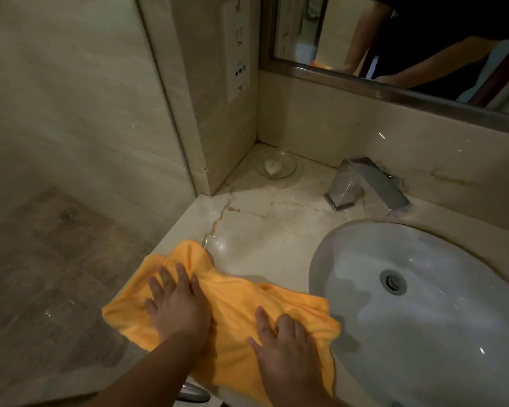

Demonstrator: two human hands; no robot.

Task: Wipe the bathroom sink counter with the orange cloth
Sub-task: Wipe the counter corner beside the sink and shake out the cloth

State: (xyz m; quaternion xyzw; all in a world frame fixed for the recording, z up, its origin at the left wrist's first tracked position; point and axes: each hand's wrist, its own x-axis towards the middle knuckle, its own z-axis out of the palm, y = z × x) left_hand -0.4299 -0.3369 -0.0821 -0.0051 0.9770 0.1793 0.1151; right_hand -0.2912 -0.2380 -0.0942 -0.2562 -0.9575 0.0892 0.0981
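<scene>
Pressed on the front edge of the desk (265,239) beside the sink basin (423,289): orange cloth (235,304), under left grip (177,306), fingers splayed flat, and right grip (279,348), fingers slightly bent, neither clutching it.

Pale marble bench (271,236) with brownish cracks across it. Orange cloth (232,304) is spread at the front edge, left of the sink basin (423,333). Glass soap dish (290,169) sits in the back corner, chrome faucet (365,183) behind the basin.
</scene>
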